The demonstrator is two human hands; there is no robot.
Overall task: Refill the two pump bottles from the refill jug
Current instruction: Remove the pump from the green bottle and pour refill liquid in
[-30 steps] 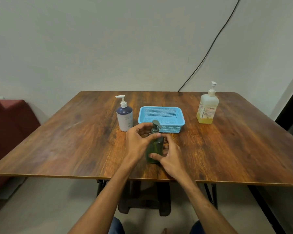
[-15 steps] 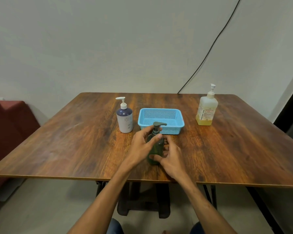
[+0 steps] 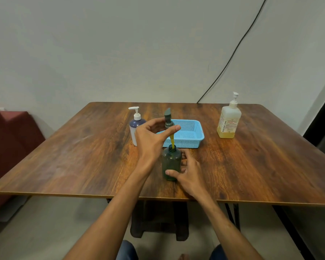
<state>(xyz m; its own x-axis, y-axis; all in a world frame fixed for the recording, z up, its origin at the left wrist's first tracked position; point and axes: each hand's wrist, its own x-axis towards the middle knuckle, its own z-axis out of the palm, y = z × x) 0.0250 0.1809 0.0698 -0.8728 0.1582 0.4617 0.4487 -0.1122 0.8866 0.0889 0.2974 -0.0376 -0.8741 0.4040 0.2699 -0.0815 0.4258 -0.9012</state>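
Note:
A dark green pump bottle (image 3: 171, 162) stands upright near the table's front edge. My right hand (image 3: 189, 170) grips its lower body from the right. My left hand (image 3: 152, 139) pinches the bottle's grey pump head (image 3: 168, 118) and holds it above the open neck; its yellowish dip tube (image 3: 172, 142) still reaches into the bottle. A navy and white pump bottle (image 3: 136, 126) stands behind my left hand, partly hidden by it. The refill jug (image 3: 229, 120), pale with yellow liquid at its bottom and a white pump, stands at the back right.
A light blue mesh basket (image 3: 192, 136) sits just behind the green bottle on the wooden table (image 3: 73, 156). A dark red seat (image 3: 9, 139) is left of the table. A black cable (image 3: 231, 55) runs down the wall.
My left hand has unscrewed the grey pump head and lifted it off the green bottle, drawing the dip tube partway out. My right hand has stayed around the bottle.

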